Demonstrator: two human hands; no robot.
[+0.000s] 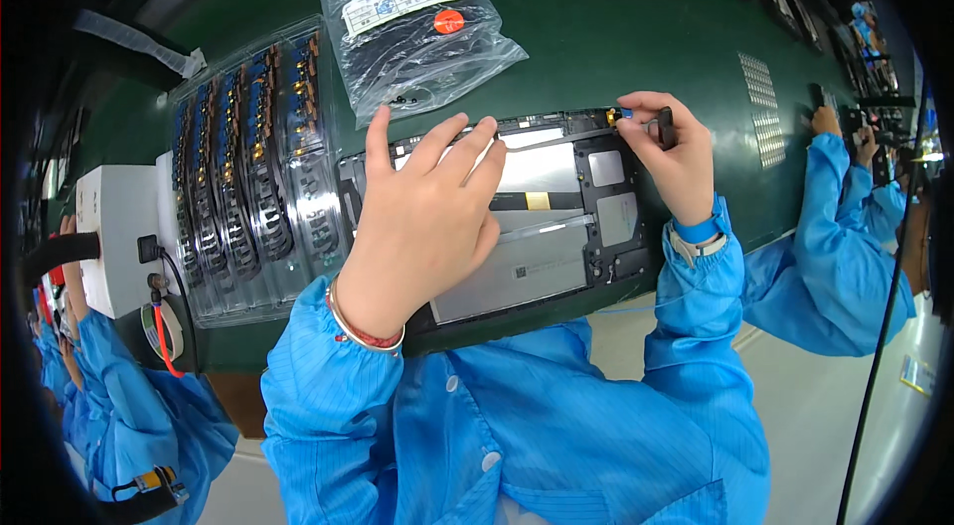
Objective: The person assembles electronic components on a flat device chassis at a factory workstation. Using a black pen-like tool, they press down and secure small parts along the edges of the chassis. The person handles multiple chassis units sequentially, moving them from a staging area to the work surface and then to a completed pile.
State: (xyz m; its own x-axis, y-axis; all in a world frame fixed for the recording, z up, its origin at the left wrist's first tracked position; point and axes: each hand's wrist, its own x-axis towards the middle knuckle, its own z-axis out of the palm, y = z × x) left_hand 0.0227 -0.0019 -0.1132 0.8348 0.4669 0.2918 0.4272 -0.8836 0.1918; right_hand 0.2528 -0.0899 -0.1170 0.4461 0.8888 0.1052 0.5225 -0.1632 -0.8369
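Observation:
An opened tablet-like device [542,272] lies on the green table in front of me, its silver plates and black frame showing. My left hand [422,212] is over its left part with fingers spread, the fingertips near the far edge. Whether the palm rests on the device I cannot tell. At the device's far right corner, my right hand [671,143] pinches a small blue-and-gold part [615,116] between thumb and finger. A dark rounded piece [667,129] shows by the same fingers; whether it belongs to that part is unclear.
Left of the device stands a clear plastic tray [323,172] with rows of small boards. A clear bag [427,28] with a label lies beyond. Further left are a white box [114,242] and cables. Two small sheets [763,113] lie right. Co-workers in blue sit on both sides.

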